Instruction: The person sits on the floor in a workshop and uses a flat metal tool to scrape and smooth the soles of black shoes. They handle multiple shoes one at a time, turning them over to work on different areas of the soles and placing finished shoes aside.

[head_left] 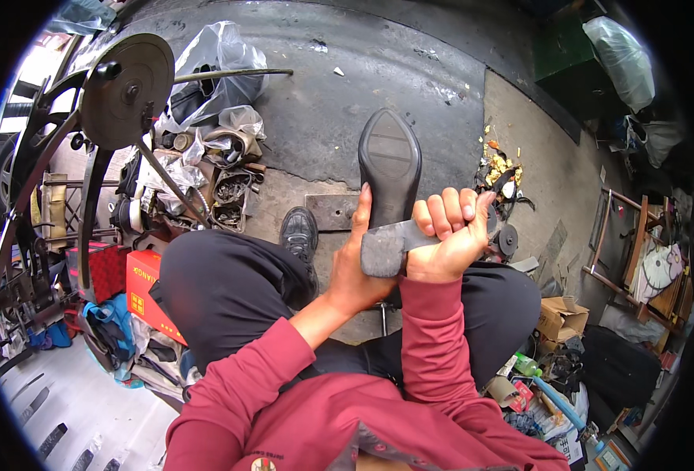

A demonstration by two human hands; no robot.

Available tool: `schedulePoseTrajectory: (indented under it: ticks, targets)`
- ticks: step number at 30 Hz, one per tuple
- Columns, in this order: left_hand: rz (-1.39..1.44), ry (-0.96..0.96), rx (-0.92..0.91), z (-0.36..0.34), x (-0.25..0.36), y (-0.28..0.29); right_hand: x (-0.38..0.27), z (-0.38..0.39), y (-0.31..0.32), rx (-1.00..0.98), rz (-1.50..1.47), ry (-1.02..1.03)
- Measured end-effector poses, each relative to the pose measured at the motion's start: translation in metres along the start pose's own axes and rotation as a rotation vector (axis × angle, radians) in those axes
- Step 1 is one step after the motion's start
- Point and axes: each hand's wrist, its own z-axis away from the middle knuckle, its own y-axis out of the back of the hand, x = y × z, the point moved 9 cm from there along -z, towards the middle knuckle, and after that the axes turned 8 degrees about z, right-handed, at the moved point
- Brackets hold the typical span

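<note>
A black shoe (391, 169) is held sole up between my knees, its toe pointing away from me. My left hand (355, 267) grips it from the left, thumb along its edge; the other fingers are mostly hidden beneath. In my right hand (447, 235), closed in a fist, is a grey hammer-like tool (383, 250) with a broad, blunt, worn end. That end lies over the heel area of the shoe and hides it. Whether the tool touches the shoe I cannot tell.
A black iron machine with a round wheel (127, 90) stands at left, beside bags and tins of small parts (233, 188). Near my worn shoe (300, 234) lies a metal plate (331, 212). Scraps (502, 169) litter the floor; a red box (149, 294) and cardboard box (562, 318) flank my knees.
</note>
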Motion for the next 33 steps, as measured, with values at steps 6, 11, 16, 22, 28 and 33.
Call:
schedulePoseTrajectory:
  ticks: [6,11,16,22,28,33]
  targets:
    - [-0.049,-0.042,-0.009,0.003,0.006,0.0,0.02,-0.016,-0.018,-0.153,-0.016,-0.282]
    - [-0.039,-0.064,-0.008,0.003,0.004,0.0,0.003,-0.001,-0.007,-0.079,-0.002,-0.029]
    - [-0.044,-0.084,-0.01,0.002,0.003,-0.002,0.012,-0.008,-0.011,-0.13,-0.045,-0.141]
    - [-0.112,-0.104,0.012,-0.002,0.018,0.003,0.018,-0.014,-0.014,-0.023,0.051,-0.252]
    - [-0.024,-0.061,0.008,0.001,-0.002,-0.004,0.004,-0.001,0.01,0.025,0.026,0.003]
    - [-0.08,-0.193,-0.044,0.004,0.01,-0.002,0.014,-0.016,0.005,-0.163,-0.181,-0.119]
